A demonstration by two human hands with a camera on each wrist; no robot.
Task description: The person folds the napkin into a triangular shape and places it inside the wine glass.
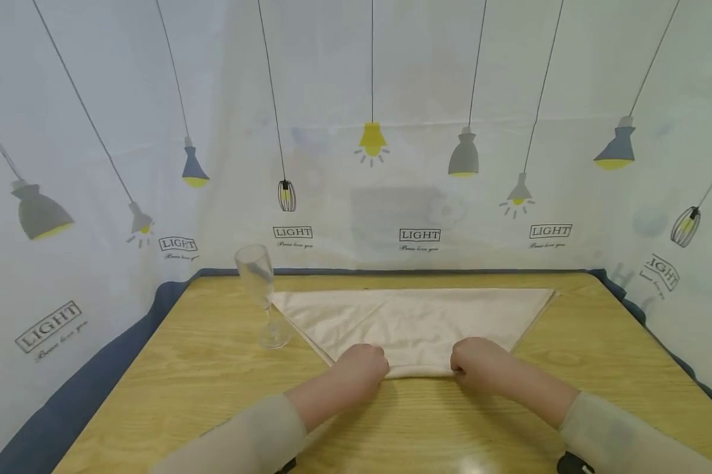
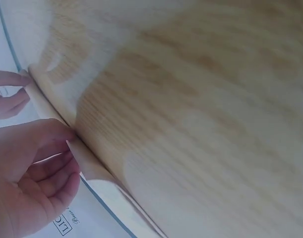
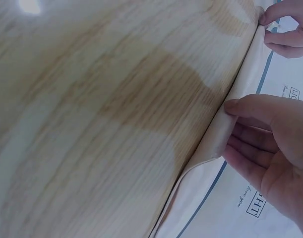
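A pale pink cloth napkin (image 1: 421,322) lies on the wooden table, its long straight edge at the back and its sides narrowing toward me. Along the near edge the cloth is turned over into a narrow fold. My left hand (image 1: 360,370) pinches the left end of this fold, thumb (image 2: 59,131) on the near side. At the right end my right hand (image 1: 480,363) grips the same fold, with its thumb (image 3: 233,105) pressed on the cloth and the other fingers curled behind. A short stretch of folded edge shows between the hands.
A clear champagne flute (image 1: 255,273) stands upright on the table (image 1: 214,375), close to the napkin's left corner. White curtains (image 1: 332,79) printed with hanging lamps and the word LIGHT surround the table's back and sides, with a dark blue hem (image 1: 113,355).
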